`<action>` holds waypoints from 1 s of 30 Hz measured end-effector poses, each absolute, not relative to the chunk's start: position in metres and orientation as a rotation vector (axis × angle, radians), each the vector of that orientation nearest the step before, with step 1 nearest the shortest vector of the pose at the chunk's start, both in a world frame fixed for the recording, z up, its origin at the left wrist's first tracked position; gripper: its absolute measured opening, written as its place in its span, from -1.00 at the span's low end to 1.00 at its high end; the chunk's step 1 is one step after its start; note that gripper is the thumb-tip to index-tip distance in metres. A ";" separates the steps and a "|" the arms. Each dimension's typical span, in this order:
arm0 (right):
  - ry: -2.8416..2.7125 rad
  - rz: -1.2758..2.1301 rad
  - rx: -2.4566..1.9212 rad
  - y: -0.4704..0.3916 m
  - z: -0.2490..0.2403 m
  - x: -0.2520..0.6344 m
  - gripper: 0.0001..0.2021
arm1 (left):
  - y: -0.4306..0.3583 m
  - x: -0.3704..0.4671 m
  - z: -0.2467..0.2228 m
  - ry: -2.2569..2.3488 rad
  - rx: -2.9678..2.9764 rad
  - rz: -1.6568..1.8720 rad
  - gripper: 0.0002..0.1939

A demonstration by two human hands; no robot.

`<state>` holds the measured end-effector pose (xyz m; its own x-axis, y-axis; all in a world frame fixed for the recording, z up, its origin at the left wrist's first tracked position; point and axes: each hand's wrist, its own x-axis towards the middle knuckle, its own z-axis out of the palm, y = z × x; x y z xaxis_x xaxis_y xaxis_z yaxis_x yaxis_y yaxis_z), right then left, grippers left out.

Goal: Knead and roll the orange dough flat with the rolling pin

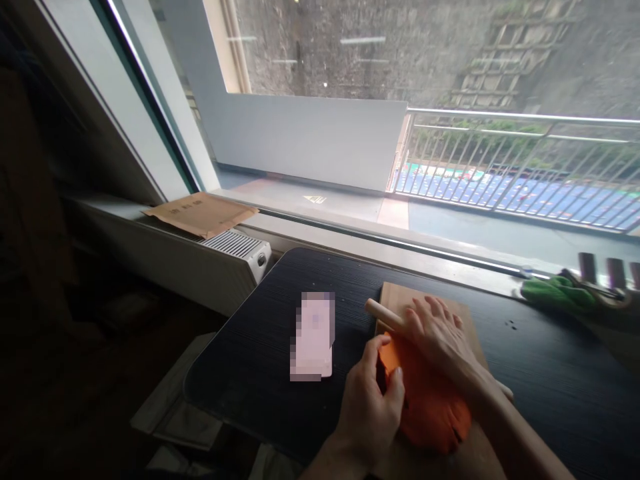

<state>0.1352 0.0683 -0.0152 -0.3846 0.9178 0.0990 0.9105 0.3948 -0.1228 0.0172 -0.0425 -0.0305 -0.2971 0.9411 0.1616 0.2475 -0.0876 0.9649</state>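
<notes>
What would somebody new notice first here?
Probably the bright orange sheet on the brown board, with the left hand at its edge and the right hand over a pale rod. Next, the pixelated pink thing on the black table, left of the board. The big bright window behind stands out too.

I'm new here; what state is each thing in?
Orange slab: flattened, cracked near one edge.
Left hand: curled at the slab's edge.
Right hand: open, palm down.
Rolling stick: lying slantwise beneath right hand.
Board: flat.
Pink object: lying flat.
Brown envelope: flat.
Green bundle: crumpled.
</notes>
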 end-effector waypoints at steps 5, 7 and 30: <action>-2.623 0.033 -1.494 0.057 -0.020 0.140 -0.60 | -0.050 0.011 -0.039 1.785 1.616 1.370 -0.67; -2.598 0.060 -1.561 0.063 -0.018 0.139 -0.58 | -0.052 0.010 -0.045 1.778 1.614 1.392 -0.64; -2.517 0.152 -1.725 0.081 -0.015 0.135 -0.57 | -0.054 0.009 -0.042 1.708 1.697 1.478 -0.68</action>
<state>0.1345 0.0809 -0.0146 -0.3598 0.9329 0.0151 0.9243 0.3586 -0.1303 0.0091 -0.0545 -0.0420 -0.2466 0.8711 0.4247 0.5454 -0.2375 0.8038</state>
